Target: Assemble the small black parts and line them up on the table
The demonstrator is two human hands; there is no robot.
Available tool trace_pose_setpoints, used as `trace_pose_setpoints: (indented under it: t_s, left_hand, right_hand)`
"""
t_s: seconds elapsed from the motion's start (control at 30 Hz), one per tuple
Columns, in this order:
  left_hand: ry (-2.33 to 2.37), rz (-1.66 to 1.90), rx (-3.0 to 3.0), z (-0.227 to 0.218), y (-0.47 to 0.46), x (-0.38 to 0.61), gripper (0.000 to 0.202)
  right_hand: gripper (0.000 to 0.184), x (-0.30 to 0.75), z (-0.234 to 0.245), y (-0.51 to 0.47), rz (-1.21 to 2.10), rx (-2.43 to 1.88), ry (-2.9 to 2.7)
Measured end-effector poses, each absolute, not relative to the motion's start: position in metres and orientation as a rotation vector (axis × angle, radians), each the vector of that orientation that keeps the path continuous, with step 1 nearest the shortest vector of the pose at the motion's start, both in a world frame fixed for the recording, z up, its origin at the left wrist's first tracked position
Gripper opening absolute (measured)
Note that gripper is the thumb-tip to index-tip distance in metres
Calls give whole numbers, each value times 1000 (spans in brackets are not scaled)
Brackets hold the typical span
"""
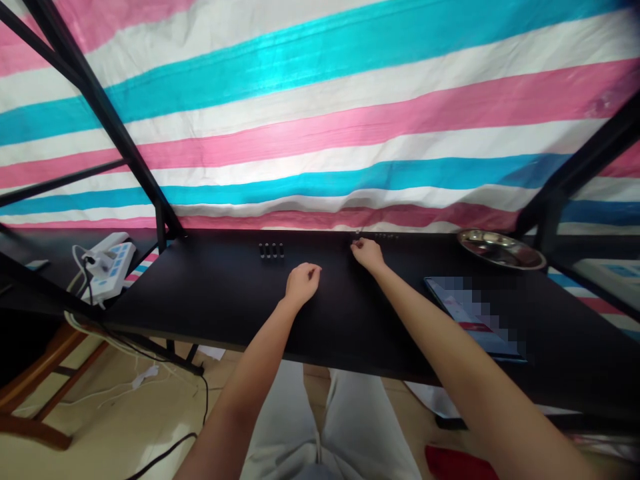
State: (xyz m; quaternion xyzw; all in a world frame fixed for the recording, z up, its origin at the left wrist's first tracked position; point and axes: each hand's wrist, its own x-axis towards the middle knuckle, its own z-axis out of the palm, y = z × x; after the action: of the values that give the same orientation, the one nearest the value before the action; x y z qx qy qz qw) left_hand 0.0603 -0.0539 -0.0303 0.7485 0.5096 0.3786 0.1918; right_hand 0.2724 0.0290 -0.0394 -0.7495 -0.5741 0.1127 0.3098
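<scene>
Right hand [369,253]: placed at small dark pieces [355,235] near the flat black bench's [225,290] back edge; whether anything is gripped cannot be told | left hand [303,283]: fingers curled, contents hidden | four small black pale-topped cylinders [267,251]: lined up beyond left hand | shiny round metal tray [500,252]: set rightward

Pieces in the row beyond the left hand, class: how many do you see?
4 pieces, side by side on the table, beyond and left of the left hand; none looks hidden.
</scene>
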Motion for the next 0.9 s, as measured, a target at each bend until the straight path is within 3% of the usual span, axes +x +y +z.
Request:
trace_pose_setpoints:
  t_s: [0.57, 0.9]
  left_hand:
    - [1441, 1057, 2119, -33, -53, 61, 21]
    - [1411, 1060, 2138, -30, -55, 61, 22]
  right_hand:
    - [11, 296, -43, 45, 300, -2035, -1654]
    - [21, 287, -40, 40, 297, -2087, -1604]
